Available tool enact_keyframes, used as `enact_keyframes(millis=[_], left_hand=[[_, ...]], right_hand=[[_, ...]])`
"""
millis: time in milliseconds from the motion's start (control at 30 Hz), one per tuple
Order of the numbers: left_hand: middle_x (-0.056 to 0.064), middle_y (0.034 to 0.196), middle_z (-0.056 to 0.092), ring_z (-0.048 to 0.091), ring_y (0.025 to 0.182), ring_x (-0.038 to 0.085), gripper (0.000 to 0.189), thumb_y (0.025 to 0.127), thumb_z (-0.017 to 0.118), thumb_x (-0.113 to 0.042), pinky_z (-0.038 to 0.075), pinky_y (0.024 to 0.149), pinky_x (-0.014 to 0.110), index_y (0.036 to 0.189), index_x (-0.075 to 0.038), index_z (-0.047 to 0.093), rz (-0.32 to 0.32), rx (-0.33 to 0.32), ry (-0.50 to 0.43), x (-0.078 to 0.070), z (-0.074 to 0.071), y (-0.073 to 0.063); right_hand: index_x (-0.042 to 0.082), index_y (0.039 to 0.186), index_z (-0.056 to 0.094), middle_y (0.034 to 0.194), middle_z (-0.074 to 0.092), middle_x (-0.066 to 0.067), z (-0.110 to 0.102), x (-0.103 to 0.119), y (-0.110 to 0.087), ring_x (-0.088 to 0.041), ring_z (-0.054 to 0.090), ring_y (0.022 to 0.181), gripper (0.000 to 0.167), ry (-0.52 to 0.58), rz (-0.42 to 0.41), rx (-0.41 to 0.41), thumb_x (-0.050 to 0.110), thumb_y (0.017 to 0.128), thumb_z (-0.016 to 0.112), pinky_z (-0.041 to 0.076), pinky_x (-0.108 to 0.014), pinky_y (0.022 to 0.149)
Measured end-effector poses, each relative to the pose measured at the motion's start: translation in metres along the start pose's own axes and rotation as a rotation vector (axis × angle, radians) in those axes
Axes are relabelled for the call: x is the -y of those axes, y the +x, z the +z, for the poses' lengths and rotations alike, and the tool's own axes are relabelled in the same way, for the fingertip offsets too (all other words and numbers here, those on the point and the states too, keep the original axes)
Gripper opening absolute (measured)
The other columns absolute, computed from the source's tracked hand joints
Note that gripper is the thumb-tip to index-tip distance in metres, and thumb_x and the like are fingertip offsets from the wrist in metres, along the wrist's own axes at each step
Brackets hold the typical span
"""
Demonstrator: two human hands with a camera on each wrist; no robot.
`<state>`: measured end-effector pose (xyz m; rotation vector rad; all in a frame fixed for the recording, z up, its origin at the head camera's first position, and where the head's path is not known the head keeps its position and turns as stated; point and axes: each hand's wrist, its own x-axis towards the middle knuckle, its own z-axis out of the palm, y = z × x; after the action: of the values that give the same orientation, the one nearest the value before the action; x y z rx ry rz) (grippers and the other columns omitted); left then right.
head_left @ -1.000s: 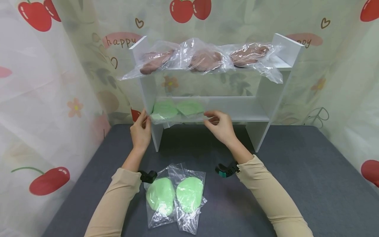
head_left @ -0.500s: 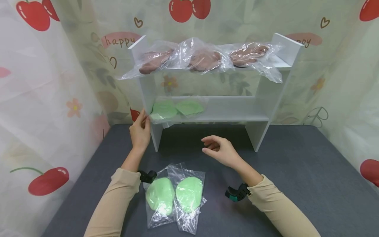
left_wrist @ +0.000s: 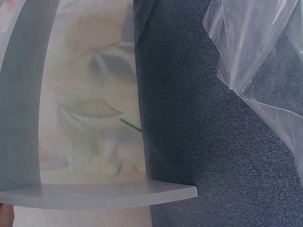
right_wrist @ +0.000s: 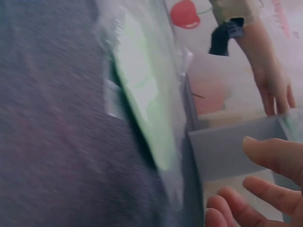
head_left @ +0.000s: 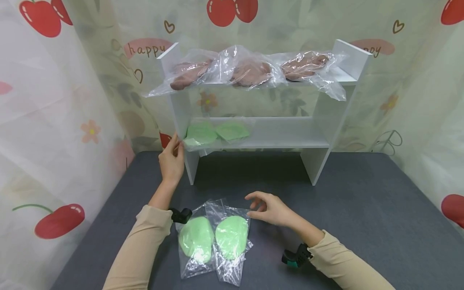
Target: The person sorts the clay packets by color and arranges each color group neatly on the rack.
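My left hand [head_left: 172,163] rests at the left side panel of the white shelf [head_left: 290,141], its fairly straight fingers touching the panel's outer front edge. One fingertip [left_wrist: 5,216] shows there in the left wrist view. My right hand [head_left: 272,207] hovers over the dark table, fingers loosely bent and apart, with nothing held. Its fingertips are close to the upper right corner of a clear bag holding a pale green, flat rounded piece [head_left: 232,237]. Another bagged green piece [head_left: 196,239] lies left of it, the bags overlapping. Two more bagged green pieces, left [head_left: 201,133] and right [head_left: 233,131], lie on the middle shelf.
Along the top shelf lie three clear bags with brown lumpy pieces, one left [head_left: 190,74], one centre [head_left: 251,74] and one right [head_left: 304,66]; their plastic hangs over the front edge. A printed curtain [head_left: 108,100] surrounds the dark table [head_left: 362,209].
My right hand has left the green bags on the middle shelf and come down toward the bags on the table. The left hand has stayed at the shelf's side panel.
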<state>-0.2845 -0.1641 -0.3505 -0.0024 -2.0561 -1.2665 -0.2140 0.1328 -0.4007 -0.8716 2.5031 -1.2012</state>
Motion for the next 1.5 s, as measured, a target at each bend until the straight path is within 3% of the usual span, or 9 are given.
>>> enact_keyframes(millis=[200, 400, 700, 900, 1100, 1267, 1500], left_hand=[[0.021, 0.125, 0.059, 0.065, 0.104, 0.034, 0.040, 0.094, 0.053, -0.009, 0.054, 0.085, 0.045, 0.135, -0.008, 0.050, -0.001, -0.004, -0.001, -0.001, 0.001, 0.001], [0.019, 0.128, 0.057, 0.065, 0.104, 0.034, 0.041, 0.095, 0.052, -0.009, 0.054, 0.084, 0.046, 0.136, -0.010, 0.050, 0.000, 0.002, -0.001, 0.000, 0.001, 0.001], [0.020, 0.128, 0.057, 0.064, 0.105, 0.034, 0.041, 0.095, 0.053, -0.008, 0.054, 0.085, 0.046, 0.135, -0.008, 0.050, 0.006, -0.003, -0.002, 0.000, 0.000, 0.001], [0.018, 0.130, 0.056, 0.064, 0.106, 0.033, 0.041, 0.095, 0.053, -0.008, 0.054, 0.086, 0.045, 0.135, -0.008, 0.049, 0.003, 0.000, -0.007, -0.001, 0.000, 0.000], [0.017, 0.132, 0.055, 0.063, 0.107, 0.033, 0.041, 0.095, 0.052, -0.008, 0.054, 0.086, 0.045, 0.136, -0.009, 0.050, 0.004, -0.001, -0.015, -0.001, 0.000, 0.000], [0.017, 0.132, 0.055, 0.063, 0.108, 0.032, 0.041, 0.094, 0.053, -0.007, 0.053, 0.087, 0.045, 0.136, -0.010, 0.050, 0.000, 0.000, -0.019, -0.001, 0.000, 0.000], [0.020, 0.127, 0.057, 0.063, 0.107, 0.033, 0.041, 0.095, 0.052, -0.008, 0.053, 0.087, 0.045, 0.136, -0.010, 0.049, -0.014, 0.004, -0.014, -0.001, 0.000, 0.000]], right_hand=[[0.001, 0.131, 0.048, 0.093, 0.062, -0.008, 0.012, -0.003, -0.010, -0.018, 0.065, 0.077, 0.055, 0.028, 0.039, 0.094, 0.023, 0.086, 0.068, 0.051, -0.021, 0.060], [0.003, 0.136, 0.043, 0.091, 0.061, -0.007, 0.023, -0.005, -0.016, -0.013, 0.062, 0.075, 0.065, 0.009, 0.078, 0.138, 0.029, 0.083, 0.071, 0.050, -0.022, 0.063], [0.005, 0.134, 0.043, 0.092, 0.059, -0.006, 0.044, 0.002, -0.014, -0.011, 0.057, 0.076, 0.079, -0.134, 0.087, 0.068, 0.042, 0.073, 0.078, 0.046, -0.023, 0.063], [0.012, 0.137, 0.040, 0.100, 0.053, -0.014, 0.057, 0.009, -0.012, -0.017, 0.052, 0.076, 0.088, -0.225, 0.161, 0.054, 0.051, 0.068, 0.078, 0.042, -0.030, 0.059], [0.010, 0.133, 0.044, 0.092, 0.055, -0.010, 0.060, 0.014, -0.012, -0.014, 0.049, 0.072, 0.079, -0.257, 0.113, 0.049, 0.043, 0.069, 0.079, 0.040, -0.027, 0.058], [0.006, 0.129, 0.047, 0.075, 0.058, 0.001, 0.061, 0.014, -0.010, -0.007, 0.053, 0.067, 0.072, -0.199, 0.033, 0.045, 0.034, 0.072, 0.080, 0.041, -0.020, 0.059], [0.006, 0.129, 0.046, 0.072, 0.057, 0.000, 0.061, 0.010, -0.010, -0.001, 0.050, 0.061, 0.063, -0.043, 0.002, 0.052, 0.018, 0.076, 0.077, 0.043, -0.018, 0.055]])
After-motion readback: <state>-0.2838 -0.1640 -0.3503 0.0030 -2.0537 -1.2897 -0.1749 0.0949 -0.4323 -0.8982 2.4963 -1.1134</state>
